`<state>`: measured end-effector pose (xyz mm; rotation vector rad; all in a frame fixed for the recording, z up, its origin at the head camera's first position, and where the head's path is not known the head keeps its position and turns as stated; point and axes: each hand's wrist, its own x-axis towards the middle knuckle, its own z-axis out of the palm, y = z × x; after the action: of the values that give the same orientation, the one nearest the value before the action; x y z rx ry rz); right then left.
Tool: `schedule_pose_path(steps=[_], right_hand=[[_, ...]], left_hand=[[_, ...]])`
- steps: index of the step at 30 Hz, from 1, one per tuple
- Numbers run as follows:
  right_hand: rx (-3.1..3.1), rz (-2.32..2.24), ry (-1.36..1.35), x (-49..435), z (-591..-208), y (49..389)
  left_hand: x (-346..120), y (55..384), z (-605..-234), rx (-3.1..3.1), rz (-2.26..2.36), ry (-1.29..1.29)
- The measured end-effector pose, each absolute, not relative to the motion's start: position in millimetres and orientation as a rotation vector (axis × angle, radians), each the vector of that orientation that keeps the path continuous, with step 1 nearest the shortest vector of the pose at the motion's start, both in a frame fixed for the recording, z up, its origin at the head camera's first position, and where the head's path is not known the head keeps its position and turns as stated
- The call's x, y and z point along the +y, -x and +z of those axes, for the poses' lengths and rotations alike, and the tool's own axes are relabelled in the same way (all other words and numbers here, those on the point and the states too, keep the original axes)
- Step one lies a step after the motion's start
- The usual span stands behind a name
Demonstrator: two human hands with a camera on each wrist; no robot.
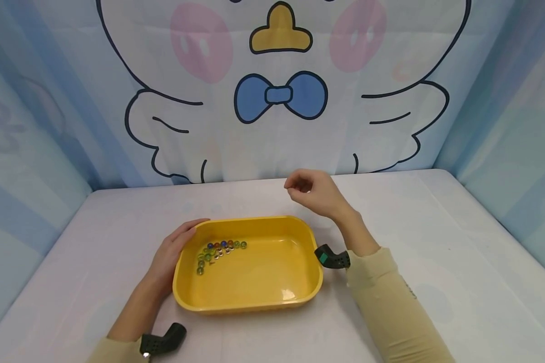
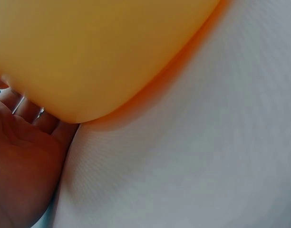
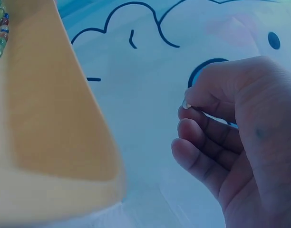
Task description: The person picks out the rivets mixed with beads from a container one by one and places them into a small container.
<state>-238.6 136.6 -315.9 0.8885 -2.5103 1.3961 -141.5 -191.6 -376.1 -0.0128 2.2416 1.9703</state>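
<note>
Near the middle of the table is a yellow tray (image 1: pixel 259 285). Glass marbles (image 1: pixel 243 245), green, blue and reddish, cluster at its back left beside several small shiny pieces (image 1: pixel 220 252), too tiny to name. My left hand (image 1: pixel 168 254) holds the tray's left side near the back corner; the left wrist view shows fingers (image 2: pixel 29 109) partly hidden behind the tray wall. Beyond the back right corner, my right hand (image 1: pixel 318 194) is raised with thumb and index tip together. They pinch a small pale shiny piece (image 3: pixel 186 103), mostly covered by the fingertips.
A white cloth covers the table (image 1: pixel 436 242). Behind it hangs a curtain (image 1: pixel 281 136) printed with a cartoon figure and blue bow tie, and blue curtains (image 1: pixel 518 151) stand at the sides. Black wrist cameras (image 1: pixel 331 257) sit on both wrists, the right one close to the tray's rim.
</note>
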Motion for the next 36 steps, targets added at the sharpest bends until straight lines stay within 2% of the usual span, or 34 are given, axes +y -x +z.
schedule_pose_path(steps=[36], right_hand=[[-2.692,1.289,-0.584,181.2,-316.9,245.8]], left_hand=[[-192.9,142.3,-376.6,2.238,1.960,0.036]])
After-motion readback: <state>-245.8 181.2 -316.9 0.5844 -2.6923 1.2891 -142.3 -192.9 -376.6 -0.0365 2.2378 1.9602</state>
